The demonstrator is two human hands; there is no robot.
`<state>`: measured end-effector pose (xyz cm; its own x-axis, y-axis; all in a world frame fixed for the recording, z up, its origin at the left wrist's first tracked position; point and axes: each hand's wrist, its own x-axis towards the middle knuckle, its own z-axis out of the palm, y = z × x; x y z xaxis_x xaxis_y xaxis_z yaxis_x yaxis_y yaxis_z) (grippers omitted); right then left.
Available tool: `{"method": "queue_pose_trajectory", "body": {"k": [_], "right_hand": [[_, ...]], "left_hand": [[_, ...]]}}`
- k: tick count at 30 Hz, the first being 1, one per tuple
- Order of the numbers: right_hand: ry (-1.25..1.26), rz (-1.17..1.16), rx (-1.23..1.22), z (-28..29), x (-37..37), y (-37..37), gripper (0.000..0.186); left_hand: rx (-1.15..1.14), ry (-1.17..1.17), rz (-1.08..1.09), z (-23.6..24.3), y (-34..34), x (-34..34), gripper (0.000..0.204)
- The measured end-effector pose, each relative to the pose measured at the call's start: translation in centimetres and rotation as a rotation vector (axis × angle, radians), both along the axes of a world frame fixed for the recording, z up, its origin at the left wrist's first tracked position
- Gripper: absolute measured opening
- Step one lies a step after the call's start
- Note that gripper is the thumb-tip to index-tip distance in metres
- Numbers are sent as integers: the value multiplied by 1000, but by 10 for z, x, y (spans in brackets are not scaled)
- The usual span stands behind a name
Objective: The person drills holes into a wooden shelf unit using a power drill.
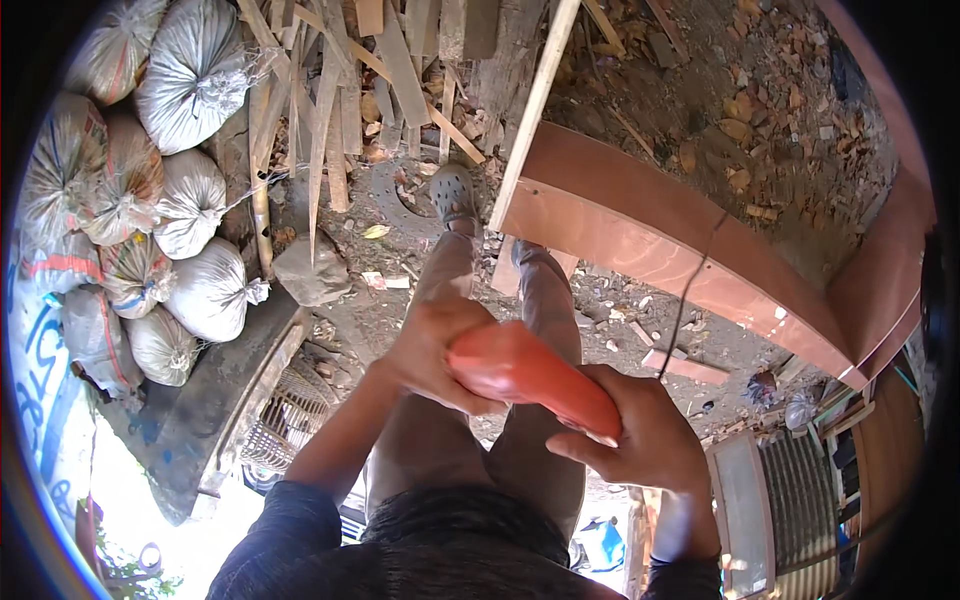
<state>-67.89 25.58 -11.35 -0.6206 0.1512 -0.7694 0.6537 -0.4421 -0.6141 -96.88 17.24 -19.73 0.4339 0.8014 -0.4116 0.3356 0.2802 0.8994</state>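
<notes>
In the head view, steady handling seems to call for a firm grip at each end, with the dark cord (pixel 685 300) kept clear of the fingers. The left hand (pixel 432 355) is clamped around the left end of a red tool (pixel 535 378), the right hand (pixel 648 425) around its right end; it tilts down rightward between them, on the person's side of the brown frame's (pixel 650 247) left corner.

Wood scraps (pixel 402 75) and tied sacks (pixel 195 85) mark a dirt workyard (pixel 620 360).
</notes>
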Motion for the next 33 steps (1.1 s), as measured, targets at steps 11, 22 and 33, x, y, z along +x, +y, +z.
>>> {"method": "queue_pose_trajectory", "body": {"k": [11,22,33], "right_hand": [[-64,30,-112,-2,-81,5,84],[-369,158,-25,31,-160,55,72],[-487,-509,200,45,-157,51,69]], "left_hand": [[109,-46,-112,-10,-3,-29,58],[-568,-618,1129,-68,-55,-177,58],[-748,-1182,1323,-173,-75,-156,35]]}}
